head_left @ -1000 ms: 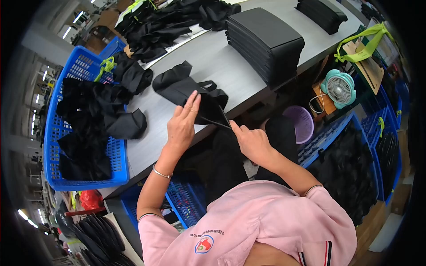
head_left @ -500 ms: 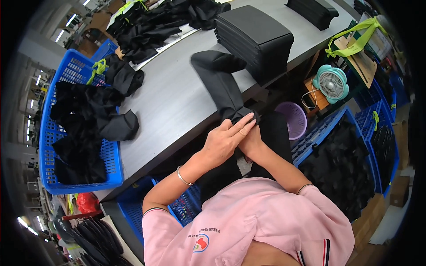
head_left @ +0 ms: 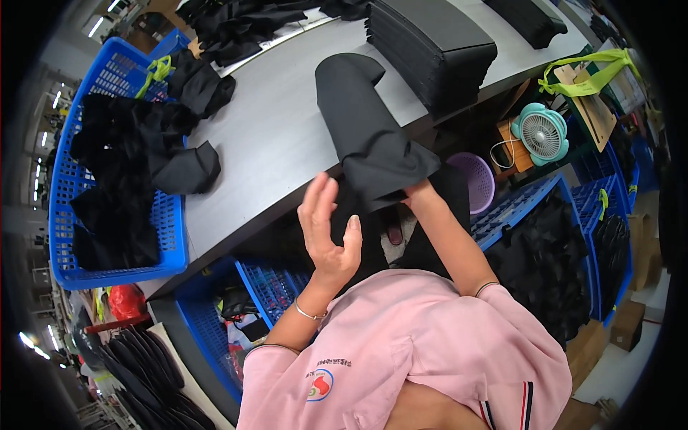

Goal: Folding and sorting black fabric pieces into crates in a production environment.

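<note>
A long black fabric piece (head_left: pixel 362 129) lies stretched across the grey table (head_left: pixel 272 136), its near end hanging over the front edge. My right hand (head_left: pixel 416 192) grips that near end, mostly hidden under the cloth. My left hand (head_left: pixel 328 233) is raised just left of the fabric, fingers spread, palm toward it, holding nothing. A stack of folded black pieces (head_left: pixel 430 43) stands at the far end of the fabric.
A blue basket (head_left: pixel 115 165) full of black garments sits at the table's left end, some spilling onto the table. More black cloth (head_left: pixel 236 25) lies at the back. Under and right of the table are blue crates (head_left: pixel 559 215), a purple bin (head_left: pixel 476 179) and a teal fan (head_left: pixel 541 132).
The fabric went from a crumpled heap to a long strip pulled toward me. My hands came together at its near end, then my left hand let go and lifted away, open.
</note>
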Tool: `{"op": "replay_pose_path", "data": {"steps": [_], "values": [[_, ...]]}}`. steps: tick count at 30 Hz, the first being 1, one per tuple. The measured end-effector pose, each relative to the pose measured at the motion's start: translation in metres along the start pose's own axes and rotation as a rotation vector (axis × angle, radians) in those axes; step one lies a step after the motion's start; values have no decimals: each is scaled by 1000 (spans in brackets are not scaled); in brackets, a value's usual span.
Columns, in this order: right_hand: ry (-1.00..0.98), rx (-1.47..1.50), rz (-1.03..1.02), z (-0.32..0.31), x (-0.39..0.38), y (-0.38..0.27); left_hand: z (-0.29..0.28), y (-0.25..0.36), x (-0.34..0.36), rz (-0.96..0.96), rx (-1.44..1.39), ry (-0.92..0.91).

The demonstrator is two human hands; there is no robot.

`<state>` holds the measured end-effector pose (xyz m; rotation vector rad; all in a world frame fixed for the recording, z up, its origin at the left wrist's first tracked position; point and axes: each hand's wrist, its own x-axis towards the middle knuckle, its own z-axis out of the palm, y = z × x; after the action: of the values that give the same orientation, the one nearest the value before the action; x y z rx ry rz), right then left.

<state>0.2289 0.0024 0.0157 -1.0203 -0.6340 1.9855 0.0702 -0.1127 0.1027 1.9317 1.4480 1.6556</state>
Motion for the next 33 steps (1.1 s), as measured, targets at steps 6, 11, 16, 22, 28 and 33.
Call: {"op": "replay_pose_path", "data": {"steps": [6,11,16,22,28,33], "values": [[-24,105,-141,39,-22,-15,20,-10,-14,-182,65,34],[7,162,-178,49,-36,-15,27,-9,-5,-200,60,109],[-12,329,-207,49,-39,-9,32,-1,-2,-185,-31,155],[5,377,-128,49,-35,-3,36,5,-8,-242,-60,135],[-11,337,-63,47,-36,-4,36,3,-12,-244,-84,126],[-25,358,-83,52,-38,-3,37,1,-15,-222,-92,131]]}}
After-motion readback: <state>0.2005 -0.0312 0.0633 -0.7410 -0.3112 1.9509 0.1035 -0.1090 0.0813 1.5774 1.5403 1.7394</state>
